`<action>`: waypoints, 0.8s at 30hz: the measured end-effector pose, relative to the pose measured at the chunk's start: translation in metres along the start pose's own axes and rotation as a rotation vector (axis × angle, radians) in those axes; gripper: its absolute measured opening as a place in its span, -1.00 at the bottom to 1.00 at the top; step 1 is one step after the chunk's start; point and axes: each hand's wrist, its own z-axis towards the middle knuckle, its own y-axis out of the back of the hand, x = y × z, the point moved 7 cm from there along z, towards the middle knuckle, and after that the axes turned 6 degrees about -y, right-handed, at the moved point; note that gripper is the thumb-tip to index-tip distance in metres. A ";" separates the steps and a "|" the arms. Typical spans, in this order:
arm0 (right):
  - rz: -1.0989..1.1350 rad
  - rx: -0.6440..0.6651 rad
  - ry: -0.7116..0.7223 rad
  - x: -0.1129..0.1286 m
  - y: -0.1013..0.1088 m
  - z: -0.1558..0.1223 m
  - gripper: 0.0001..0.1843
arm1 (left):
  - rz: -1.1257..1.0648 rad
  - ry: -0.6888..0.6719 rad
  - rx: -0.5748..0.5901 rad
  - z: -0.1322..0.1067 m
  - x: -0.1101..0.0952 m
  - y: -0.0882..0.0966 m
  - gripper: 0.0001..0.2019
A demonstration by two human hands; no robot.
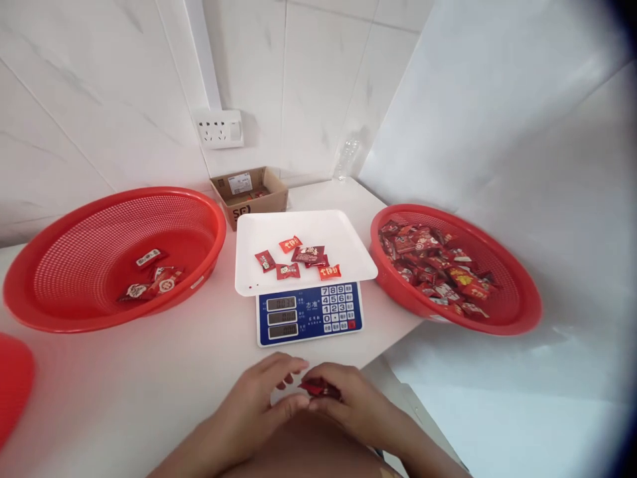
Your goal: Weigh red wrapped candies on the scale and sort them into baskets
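1. The left-hand grip (253, 405) and the right-hand grip (355, 405) are close together just above the near part of the worktop (149, 392).
2. The right-hand grip is closed around a red-wrapped sweet (319, 388), with its fingers curled over the wrapper. The sweet sits between the two grips, at the right grip's fingertips.
3. The left-hand grip is half curled, with its thumb and fingers reaching toward the sweet. I cannot tell whether they touch it.
4. Straight ahead of the grips, a blue-faced digital weighing scale (308, 313) stands between them and the far items. Its display figures are too small to read.
5. On the scale, a white weighing tray (343, 232) carries a small group of red-wrapped sweets (296, 257), lying loose and apart from the grips.
6. Ahead and to the left of the grips, a wide red plastic mesh basket (64, 216) holds a few sweets (152, 277) near its right side.
7. Ahead and to the right, beyond the scale, a matching red basket (520, 292) holds a large heap of sweets (432, 265).
8. Farther ahead, past the tray, stands an open cardboard box (249, 196). Beside it, a clear plastic bottle (347, 158) leans against the tiled wall (318, 79), and a white wall socket (219, 129) sits above the box.
9. At the far left edge, level with the grips, part of a red object (12, 388) shows.
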 end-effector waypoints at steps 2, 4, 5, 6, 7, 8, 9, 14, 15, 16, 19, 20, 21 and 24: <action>0.030 0.075 0.017 0.004 -0.013 0.001 -0.83 | -0.100 0.034 0.028 -0.005 0.008 -0.016 -0.72; 0.047 0.121 0.023 0.007 -0.017 0.005 -0.82 | -0.123 0.060 -0.013 -0.008 0.013 -0.018 -0.79; 0.045 0.132 0.023 0.009 -0.017 0.007 -0.82 | -0.110 0.061 -0.035 -0.008 0.014 -0.017 -0.81; 0.041 0.137 0.025 0.011 -0.015 0.008 -0.81 | -0.093 0.047 -0.050 -0.009 0.014 -0.015 -0.83; 0.043 0.132 0.024 0.012 -0.013 0.008 -0.78 | -0.080 0.024 -0.063 -0.009 0.012 -0.013 -0.84; 0.055 0.121 0.016 0.013 -0.010 0.009 -0.73 | -0.071 0.005 -0.084 -0.009 0.011 -0.010 -0.85; 0.070 0.108 0.004 0.013 -0.007 0.008 -0.69 | -0.069 -0.006 -0.115 -0.010 0.010 -0.008 -0.86; 0.068 0.040 -0.021 0.009 0.000 0.003 -0.87 | -0.134 0.088 -0.214 -0.014 0.016 -0.005 -0.81; 0.065 0.036 -0.009 0.009 0.000 0.002 -0.90 | -0.142 0.106 -0.199 -0.014 0.016 -0.006 -0.80; 0.064 0.034 0.001 0.008 0.000 0.001 -0.91 | -0.145 0.119 -0.179 -0.013 0.016 -0.008 -0.79; 0.050 0.025 0.017 0.006 0.001 0.000 -0.91 | -0.156 0.158 -0.130 -0.011 0.016 -0.011 -0.79; 0.043 0.018 0.029 0.006 0.003 0.001 -0.91 | -0.163 0.171 -0.124 -0.010 0.016 -0.011 -0.79; 0.037 0.005 0.050 0.008 0.007 0.002 -0.91 | -0.173 0.183 -0.130 -0.010 0.016 -0.009 -0.78; 0.031 -0.098 0.133 0.018 0.029 0.008 -0.83 | -0.210 0.223 -0.196 -0.009 0.019 -0.003 -0.80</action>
